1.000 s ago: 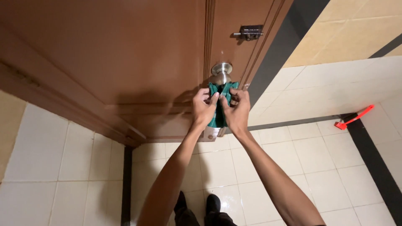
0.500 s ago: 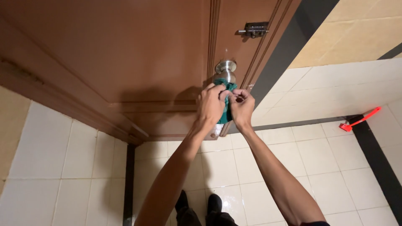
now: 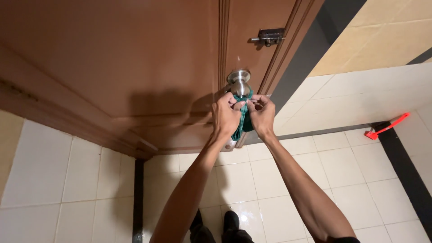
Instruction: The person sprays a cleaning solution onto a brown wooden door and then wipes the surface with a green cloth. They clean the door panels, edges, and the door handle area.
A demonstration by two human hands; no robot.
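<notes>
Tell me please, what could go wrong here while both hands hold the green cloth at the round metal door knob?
1. The green checked cloth hangs just under the round silver metal door knob, pinched by the left hand and the right hand. If either grip loosens, it may drop to the white tiled floor.
2. The floor looks glossy, so leaning in could mean a slip.
3. Fingers sit near the brown wooden door edge and might get pinched if it swings.

Bare forearms, no sleeves, dark shoes (image 3: pixel 230 221), dark trousers
</notes>
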